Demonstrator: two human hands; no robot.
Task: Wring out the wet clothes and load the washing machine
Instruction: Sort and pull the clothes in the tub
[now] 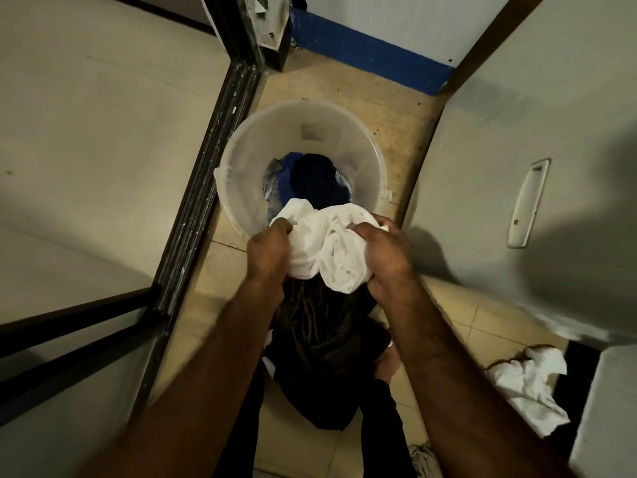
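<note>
A bunched white garment [324, 243] hangs over the near rim of a translucent white bucket [255, 139] on the tiled floor. My left hand [267, 251] grips its left side and my right hand [386, 257] grips its right side, both closed tight on the cloth. Inside the bucket lie dark navy clothes [315, 182] with blue and grey pieces around them. Below my hands a dark brown and black pile of clothes [324, 346] sits on the floor.
A white appliance side with a recessed handle [527, 205] stands at the right. A crumpled white cloth [531, 384] lies on the floor at lower right. A black door frame [206, 160] runs along the left. A blue wall stripe [372, 60] is beyond the bucket.
</note>
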